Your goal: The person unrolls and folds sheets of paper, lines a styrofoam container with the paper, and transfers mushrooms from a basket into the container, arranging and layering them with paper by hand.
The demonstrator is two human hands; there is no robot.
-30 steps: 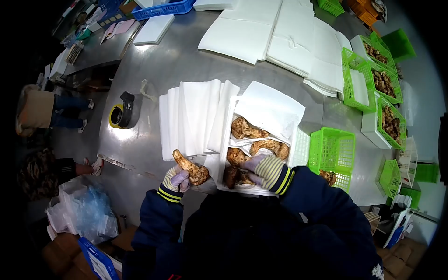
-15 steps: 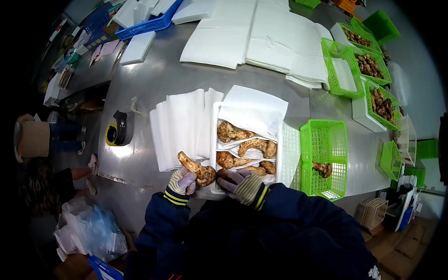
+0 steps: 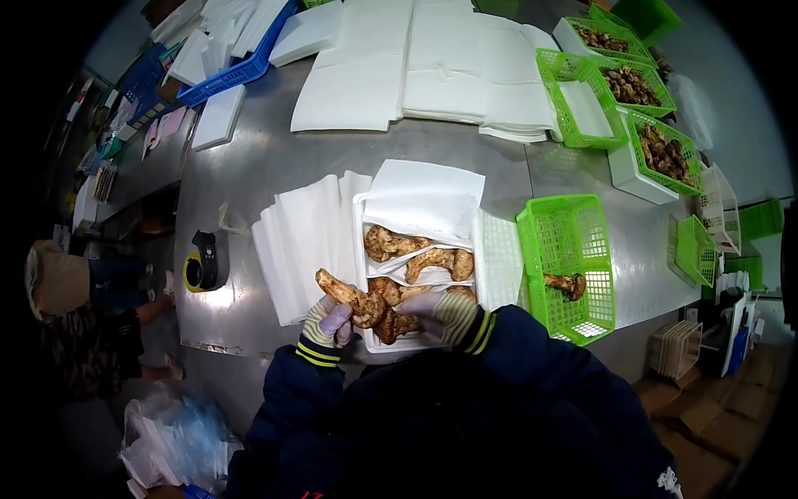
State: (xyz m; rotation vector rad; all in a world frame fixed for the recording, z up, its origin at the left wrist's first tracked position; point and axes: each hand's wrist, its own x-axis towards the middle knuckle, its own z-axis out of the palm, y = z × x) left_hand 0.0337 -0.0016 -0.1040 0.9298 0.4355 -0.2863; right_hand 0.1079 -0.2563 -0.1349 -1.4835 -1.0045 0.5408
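Observation:
My left hand [image 3: 327,323], in a light purple glove, grips a long brown mushroom [image 3: 347,298] at the near left corner of a white foam box [image 3: 360,241]. The mushroom's stem points up and left. My right hand [image 3: 442,314] is over the near part of the box, its fingers closed round the end of a dark-capped mushroom [image 3: 391,326]. Farther back in the box, a mushroom [image 3: 392,244] and a curved one [image 3: 440,264] lie on white paper. A white sheet [image 3: 424,195] covers the box's far end.
Folded white sheets [image 3: 303,241] lie left of the box. On the right a green basket [image 3: 565,220] holds one mushroom [image 3: 567,286]. A tape dispenser [image 3: 205,262] stands at left. Mushroom-filled green baskets [image 3: 665,158] line the far right. Two people [image 3: 62,283] are partly visible at far left.
My right hand moved from the box onto the dark-capped mushroom, drew it to the near left corner, then back right over the box. My left hand still holds its mushroom. The view shifted.

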